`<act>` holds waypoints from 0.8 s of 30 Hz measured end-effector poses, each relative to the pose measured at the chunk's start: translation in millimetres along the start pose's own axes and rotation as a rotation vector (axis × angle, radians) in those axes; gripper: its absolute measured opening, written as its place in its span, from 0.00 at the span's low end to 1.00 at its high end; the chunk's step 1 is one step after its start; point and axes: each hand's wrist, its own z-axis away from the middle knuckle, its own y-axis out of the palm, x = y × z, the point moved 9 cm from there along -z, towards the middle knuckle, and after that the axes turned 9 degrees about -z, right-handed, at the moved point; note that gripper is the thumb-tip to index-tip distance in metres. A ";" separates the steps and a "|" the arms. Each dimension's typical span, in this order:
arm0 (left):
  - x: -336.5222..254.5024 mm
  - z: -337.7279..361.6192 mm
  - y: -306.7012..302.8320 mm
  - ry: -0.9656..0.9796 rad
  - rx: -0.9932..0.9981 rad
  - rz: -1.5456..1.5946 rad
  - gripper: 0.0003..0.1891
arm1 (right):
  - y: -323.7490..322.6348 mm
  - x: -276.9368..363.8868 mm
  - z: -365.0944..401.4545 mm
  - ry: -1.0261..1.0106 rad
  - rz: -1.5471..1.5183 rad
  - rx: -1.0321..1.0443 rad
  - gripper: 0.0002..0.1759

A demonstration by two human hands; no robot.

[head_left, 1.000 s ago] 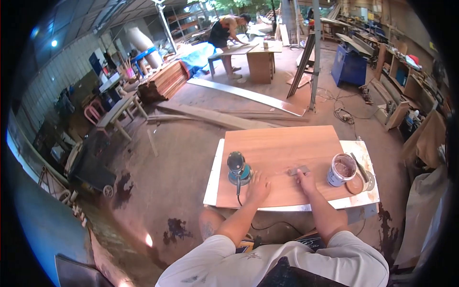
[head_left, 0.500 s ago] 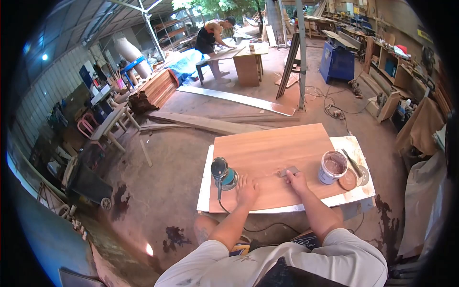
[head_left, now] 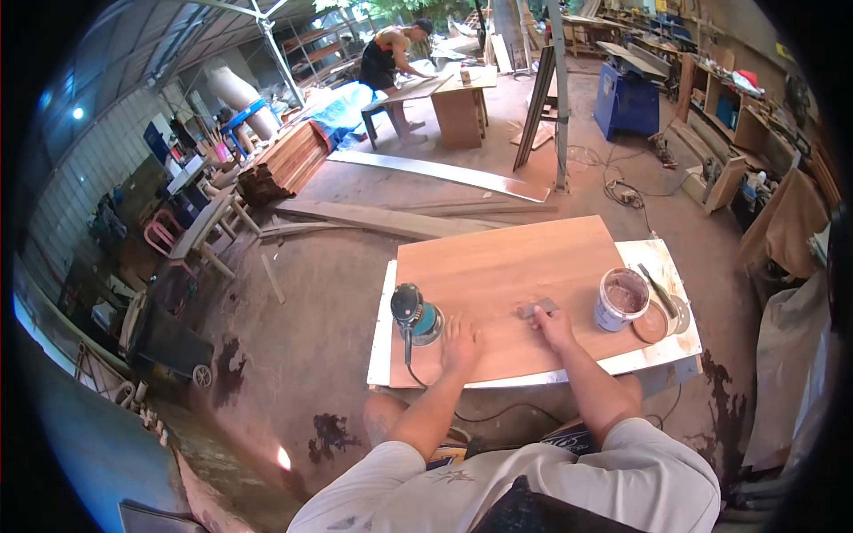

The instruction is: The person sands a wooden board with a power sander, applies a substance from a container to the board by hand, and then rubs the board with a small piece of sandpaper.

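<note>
A reddish wooden panel (head_left: 498, 266) lies on a white-edged work surface (head_left: 382, 346). My left hand (head_left: 461, 345) rests on the panel with its fingers spread, just right of a teal and black sander (head_left: 416, 315). My right hand (head_left: 554, 327) is closed on a small flat scraper (head_left: 538, 307) held against the panel's surface. To its right stands an open white tub (head_left: 621, 300) with brown paste inside. Beside the tub are a round lid (head_left: 651, 322) with brown paste and a dark-handled tool (head_left: 655, 286).
A person (head_left: 394, 67) leans over another table (head_left: 418, 90) at the back. Long boards (head_left: 382, 216) and a pale metallic strip (head_left: 435, 174) lie on the floor beyond the panel. A blue machine (head_left: 625, 102) stands at the back right. The sander's cord (head_left: 506, 409) runs below the work surface.
The camera view has shifted slightly. My right hand and the scraper remain over nearly the same spot on the panel, and my left hand still rests beside the sander.
</note>
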 end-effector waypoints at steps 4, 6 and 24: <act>-2.0 2.3 -1.4 -0.020 0.034 0.017 0.20 | -2.3 -0.4 6.0 0.001 -0.004 -0.032 0.16; 0.5 0.8 1.0 -0.016 0.049 0.010 0.21 | -1.2 -1.0 3.7 0.008 0.004 -0.025 0.16; -8.8 3.8 8.2 0.082 0.214 -0.100 0.31 | 7.5 21.6 14.2 -0.068 0.155 -0.012 0.18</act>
